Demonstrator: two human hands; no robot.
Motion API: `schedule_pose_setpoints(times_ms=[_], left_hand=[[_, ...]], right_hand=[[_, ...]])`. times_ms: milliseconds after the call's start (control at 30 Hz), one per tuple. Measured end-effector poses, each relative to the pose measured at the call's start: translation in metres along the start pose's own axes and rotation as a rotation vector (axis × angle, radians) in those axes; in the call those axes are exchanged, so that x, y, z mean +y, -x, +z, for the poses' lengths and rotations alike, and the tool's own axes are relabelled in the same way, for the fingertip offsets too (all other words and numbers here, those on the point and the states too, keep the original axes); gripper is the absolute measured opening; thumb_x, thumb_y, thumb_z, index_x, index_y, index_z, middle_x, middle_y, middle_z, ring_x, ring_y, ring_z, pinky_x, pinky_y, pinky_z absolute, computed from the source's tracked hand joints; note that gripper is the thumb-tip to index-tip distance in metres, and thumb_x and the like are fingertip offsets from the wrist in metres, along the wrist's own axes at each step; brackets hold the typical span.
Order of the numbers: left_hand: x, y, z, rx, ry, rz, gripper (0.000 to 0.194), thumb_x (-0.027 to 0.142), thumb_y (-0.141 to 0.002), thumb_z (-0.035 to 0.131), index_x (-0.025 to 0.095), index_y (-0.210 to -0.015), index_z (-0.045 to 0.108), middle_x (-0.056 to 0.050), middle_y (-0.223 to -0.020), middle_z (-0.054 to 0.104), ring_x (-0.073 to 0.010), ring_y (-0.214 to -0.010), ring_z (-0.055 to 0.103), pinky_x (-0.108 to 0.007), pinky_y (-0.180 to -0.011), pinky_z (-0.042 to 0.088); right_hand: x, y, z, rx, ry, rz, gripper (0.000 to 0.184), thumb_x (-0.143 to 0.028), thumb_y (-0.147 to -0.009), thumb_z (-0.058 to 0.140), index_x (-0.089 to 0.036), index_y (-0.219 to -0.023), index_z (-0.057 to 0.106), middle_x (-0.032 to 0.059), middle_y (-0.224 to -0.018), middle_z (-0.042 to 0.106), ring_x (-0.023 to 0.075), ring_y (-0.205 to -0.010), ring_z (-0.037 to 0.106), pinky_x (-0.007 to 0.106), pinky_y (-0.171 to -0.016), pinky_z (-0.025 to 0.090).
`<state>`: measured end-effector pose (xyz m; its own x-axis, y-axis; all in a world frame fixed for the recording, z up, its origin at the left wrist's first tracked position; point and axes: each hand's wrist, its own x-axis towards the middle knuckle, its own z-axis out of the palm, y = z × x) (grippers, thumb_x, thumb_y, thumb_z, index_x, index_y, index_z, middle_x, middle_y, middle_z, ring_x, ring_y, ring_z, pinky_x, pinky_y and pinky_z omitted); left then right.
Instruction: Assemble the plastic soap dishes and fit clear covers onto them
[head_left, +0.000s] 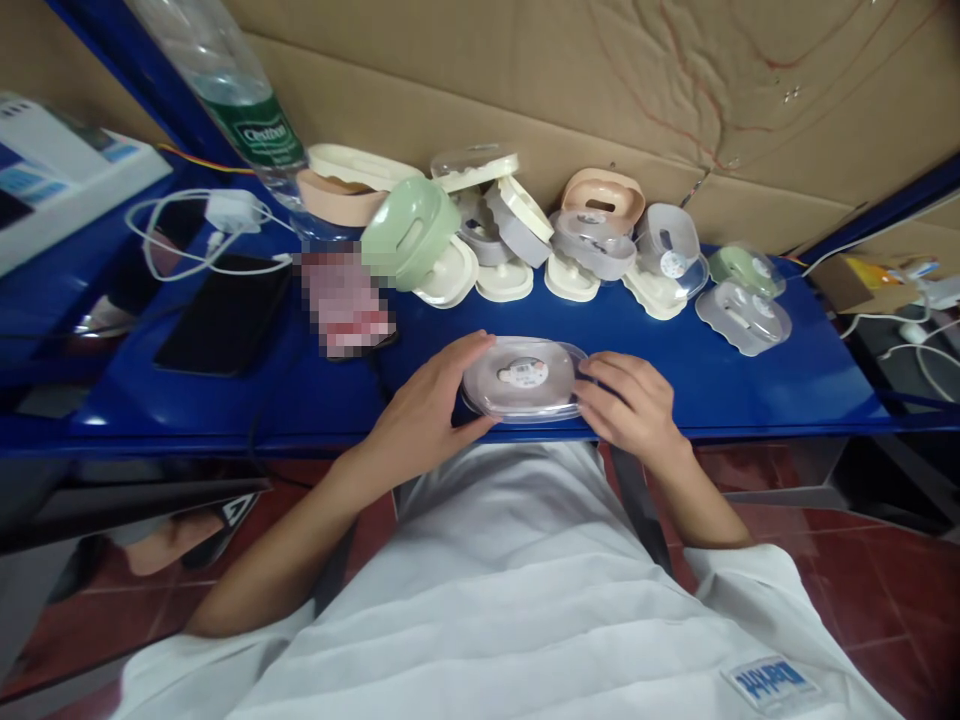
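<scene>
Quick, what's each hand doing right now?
Left hand: curled around the left end of the clear-lidded container, holding it.
Right hand: fingers on the container's right end, holding it too.

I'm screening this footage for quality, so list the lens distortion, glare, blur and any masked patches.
Head view: wide-angle stretch leans the clear plastic bottle with a green label; pale glare on the glossy blue tabletop; small print on the clear lidded container's round sticker unreadable; pink phone-like rectangle pixelated.
</scene>
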<state>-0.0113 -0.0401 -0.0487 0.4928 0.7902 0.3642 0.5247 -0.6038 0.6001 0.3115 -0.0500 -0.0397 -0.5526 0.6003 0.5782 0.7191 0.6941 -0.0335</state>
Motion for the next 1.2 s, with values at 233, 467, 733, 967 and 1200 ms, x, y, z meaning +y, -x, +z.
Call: schedule_pose_setpoints(times_ms=[233, 467, 733, 967, 1200], left_hand=[[0.002, -0.001, -0.004, -0.046, 0.007, -0.006, 0.077, 0.048, -0.101, 0.076, 0.028, -0.165, 0.040, -0.014, -0.174, 0.043, -0.0344, -0.161, 0.045, -0.054, -0.132, 0.041], [0.000, -0.001, -0.003, 0.000, 0.069, -0.032, 0.066, 0.046, -0.103, 0.075, 0.027, -0.160, 0.047, -0.014, -0.165, 0.051, -0.0322, -0.156, 0.051, -0.052, -0.131, 0.042], [-0.005, 0.001, 0.000, 0.043, 0.083, 0.001, 0.062, 0.045, -0.101, 0.078, 0.027, -0.153, 0.052, -0.014, -0.160, 0.056, -0.0315, -0.150, 0.057, -0.052, -0.126, 0.049], [0.002, 0.000, 0.004, -0.072, -0.030, -0.042, 0.077, 0.049, -0.103, 0.073, 0.032, -0.168, 0.036, -0.013, -0.174, 0.045, -0.0337, -0.157, 0.052, -0.054, -0.126, 0.050], [-0.005, 0.003, 0.008, -0.099, -0.120, -0.054, 0.048, 0.050, -0.110, 0.059, 0.031, -0.153, 0.061, -0.010, -0.170, 0.050, -0.0333, -0.153, 0.057, -0.057, -0.125, 0.052]], right_hand=[[-0.019, -0.005, -0.003, -0.143, -0.160, 0.016, 0.037, -0.041, -0.103, 0.071, -0.033, -0.139, 0.072, 0.0098, -0.137, 0.075, 0.0350, -0.137, 0.068, 0.059, -0.115, 0.057], [-0.016, -0.016, -0.001, -0.134, -0.348, 0.095, 0.041, -0.033, -0.109, 0.063, -0.031, -0.149, 0.064, 0.0116, -0.148, 0.066, 0.0354, -0.155, 0.053, 0.061, -0.126, 0.050], [-0.021, -0.011, 0.008, -0.151, -0.288, 0.052, 0.060, -0.037, -0.105, 0.073, -0.033, -0.161, 0.054, 0.0146, -0.159, 0.050, 0.0399, -0.167, 0.033, 0.066, -0.131, 0.042], [-0.013, 0.009, -0.008, -0.174, -0.362, 0.163, 0.058, -0.040, -0.105, 0.073, -0.036, -0.158, 0.052, 0.0147, -0.166, 0.044, 0.0356, -0.163, 0.042, 0.060, -0.127, 0.050], [0.027, 0.116, -0.067, 0.065, 0.032, 0.581, 0.048, -0.053, -0.099, 0.076, -0.032, -0.141, 0.067, 0.0150, -0.151, 0.056, 0.0387, -0.145, 0.058, 0.061, -0.120, 0.053]])
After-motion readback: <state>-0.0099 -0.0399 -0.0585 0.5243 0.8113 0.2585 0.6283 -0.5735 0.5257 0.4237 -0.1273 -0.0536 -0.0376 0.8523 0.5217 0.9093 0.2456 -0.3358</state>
